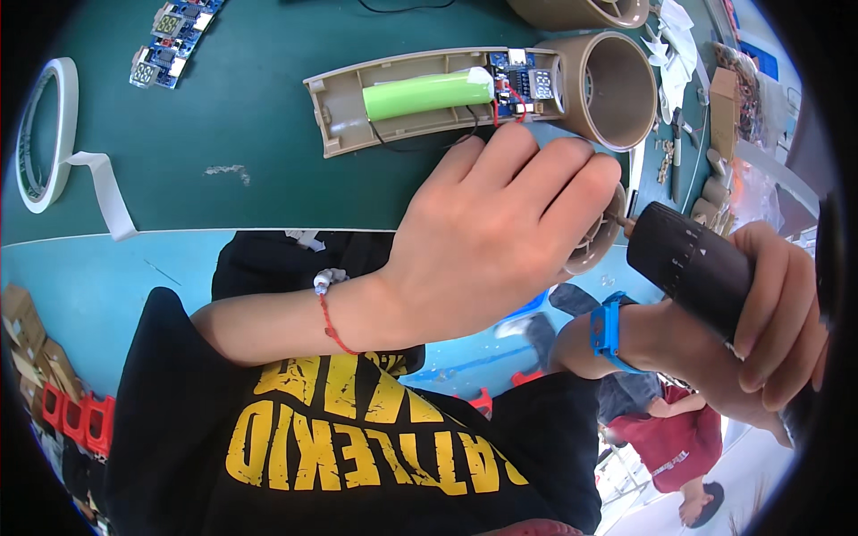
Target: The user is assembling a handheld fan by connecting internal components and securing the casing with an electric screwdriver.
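My left hand (500,237) is closed, back up, around a beige round plastic housing (594,246) at the table's front edge; its fingers hide most of that part. In my right hand (778,308) is a black electric screwdriver (688,259), its bit pointing left into the ribbed end of the round housing. Whether a screw is there I cannot make out. Just beyond my left knuckles lies an open beige handle shell (335,121) with a wide ring (626,89) at its right end. Inside sit a green battery cell (424,94) and a blue circuit board (514,80) with red and black wires.
On the green table (241,134), a roll of white tape (67,134) stands at left, its loose end over the edge. Blue circuit boards (170,45) lie at the back left. Another beige housing (585,11), crumpled white paper (675,58) and pliers (677,156) are toward the right.
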A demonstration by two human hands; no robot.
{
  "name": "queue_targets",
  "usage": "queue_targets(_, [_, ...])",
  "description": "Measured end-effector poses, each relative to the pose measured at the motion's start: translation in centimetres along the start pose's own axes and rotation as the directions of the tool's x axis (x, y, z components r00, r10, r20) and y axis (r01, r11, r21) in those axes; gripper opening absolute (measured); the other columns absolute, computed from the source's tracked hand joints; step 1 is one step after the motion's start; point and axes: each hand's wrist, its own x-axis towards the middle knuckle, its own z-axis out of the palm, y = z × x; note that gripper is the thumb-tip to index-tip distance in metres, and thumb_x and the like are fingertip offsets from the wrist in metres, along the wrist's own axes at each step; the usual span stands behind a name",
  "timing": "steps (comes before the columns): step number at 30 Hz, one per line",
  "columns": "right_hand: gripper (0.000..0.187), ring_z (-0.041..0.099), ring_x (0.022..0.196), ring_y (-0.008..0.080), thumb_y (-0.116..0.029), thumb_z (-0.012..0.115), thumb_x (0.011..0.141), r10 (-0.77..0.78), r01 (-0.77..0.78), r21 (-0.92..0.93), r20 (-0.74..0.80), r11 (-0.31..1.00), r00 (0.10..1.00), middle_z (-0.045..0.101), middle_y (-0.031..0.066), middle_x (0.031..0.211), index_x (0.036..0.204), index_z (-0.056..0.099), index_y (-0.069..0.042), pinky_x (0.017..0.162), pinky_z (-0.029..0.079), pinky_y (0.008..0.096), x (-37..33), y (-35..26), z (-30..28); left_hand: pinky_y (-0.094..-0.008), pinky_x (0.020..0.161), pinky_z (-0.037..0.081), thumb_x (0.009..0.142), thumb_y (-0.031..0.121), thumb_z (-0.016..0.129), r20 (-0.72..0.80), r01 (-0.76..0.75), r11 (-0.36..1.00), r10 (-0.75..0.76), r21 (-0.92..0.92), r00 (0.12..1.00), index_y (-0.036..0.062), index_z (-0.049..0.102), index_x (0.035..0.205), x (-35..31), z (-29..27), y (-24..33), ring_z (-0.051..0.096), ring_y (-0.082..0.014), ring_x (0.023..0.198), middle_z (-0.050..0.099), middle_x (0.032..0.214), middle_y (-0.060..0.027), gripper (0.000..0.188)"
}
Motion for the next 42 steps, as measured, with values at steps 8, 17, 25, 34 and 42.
queue_targets(8, [0.083, 0.060, 0.054, 0.0049, -0.092, 0.041, 0.077, -0.019, 0.019, -0.038, -0.019, 0.999, 1.000, 0.063, -0.0057, 0.063, 0.081, 0.061, -0.012, 0.056, 0.047, 0.0172, 0.6, 1.0, 1.8, -0.0332, 0.070, 0.049, 0.056, 0.023, 0.087, 0.018, 0.005, 1.000, -0.005, -0.003, 1.000, 0.0111, 0.064, 0.116, 0.0, -0.1, 0.1, 0.057, -0.0226, 0.083, 0.063, 0.105, -0.0020, 0.065])
queue_targets(17, [0.093, 0.058, 0.054, 0.0087, -0.101, 0.027, 0.070, 0.087, -0.086, 0.112, 0.000, 0.990, 0.996, 0.060, -0.0026, 0.063, 0.078, 0.058, -0.013, 0.056, 0.049, 0.0221, 1.4, 1.4, 0.7, -0.0321, 0.071, 0.050, 0.058, 0.023, 0.089, 0.004, 0.000, 1.000, 0.000, -0.003, 1.000, 0.0104, 0.063, 0.116, 0.0, 0.0, 0.0, 0.059, -0.0227, 0.086, 0.063, 0.105, -0.0024, 0.064])
queue_targets(25, [0.094, 0.058, 0.058, 0.0079, -0.100, 0.030, 0.070, -0.016, 0.014, -0.041, -0.055, 0.999, 0.998, 0.058, -0.0023, 0.069, 0.088, 0.057, -0.012, 0.056, 0.047, 0.0221, 0.6, 2.9, 4.4, -0.0331, 0.072, 0.050, 0.054, 0.022, 0.090, 0.015, 0.005, 1.000, -0.004, -0.018, 1.000, 0.0107, 0.063, 0.116, 0.0, -0.2, 0.2, 0.058, -0.0229, 0.086, 0.062, 0.105, -0.0025, 0.069])
queue_targets(34, [0.095, 0.058, 0.056, 0.0068, -0.102, 0.032, 0.067, -0.042, 0.046, 0.041, -0.108, 0.998, 0.993, 0.059, -0.0030, 0.068, 0.086, 0.058, -0.012, 0.057, 0.048, 0.0206, 0.3, 2.4, 3.3, -0.0335, 0.072, 0.049, 0.050, 0.019, 0.091, 0.042, 0.003, 1.000, -0.002, -0.023, 0.999, 0.0109, 0.061, 0.118, 0.0, -0.3, 0.0, 0.058, -0.0236, 0.086, 0.062, 0.107, -0.0031, 0.074])
queue_targets(42, [0.089, 0.061, 0.056, 0.0077, -0.097, 0.038, 0.072, 0.052, -0.051, -0.023, 0.049, 0.998, 0.997, 0.062, -0.0030, 0.068, 0.084, 0.059, -0.012, 0.058, 0.050, 0.0213, 0.8, 2.8, 4.5, -0.0331, 0.071, 0.050, 0.054, 0.022, 0.090, 0.008, -0.012, 1.000, 0.012, -0.016, 1.000, 0.0111, 0.062, 0.117, -0.2, 0.2, -0.1, 0.057, -0.0231, 0.086, 0.062, 0.106, -0.0028, 0.070])
